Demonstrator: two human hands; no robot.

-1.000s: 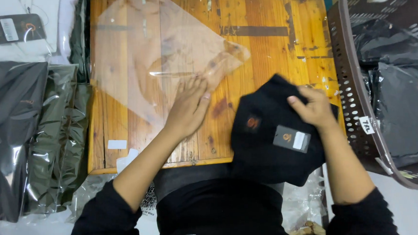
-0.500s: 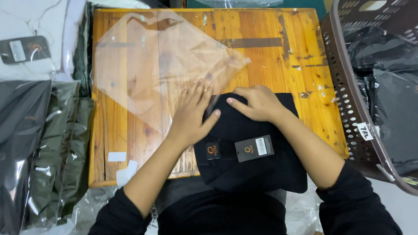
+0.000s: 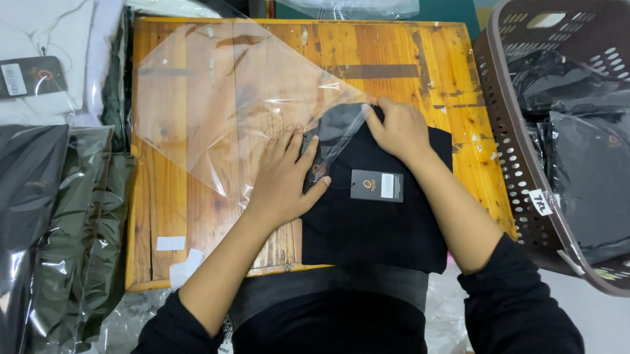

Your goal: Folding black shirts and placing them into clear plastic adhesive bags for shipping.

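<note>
Black folded garment (image 3: 374, 217), clear plastic bag (image 3: 232, 102), brown basket (image 3: 503, 138).

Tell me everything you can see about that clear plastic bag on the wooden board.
The bag is a thin, glossy, see-through sleeve, lying flat and turned diagonally on the board, creased and catching light. One corner reaches the folded black garment, seemingly covering its top edge. The left hand presses on its lower edge; the right hand grips that corner.

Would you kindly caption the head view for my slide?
Left hand and right hand press a folded black garment at a clear plastic bag's edge on a wooden board.
</note>
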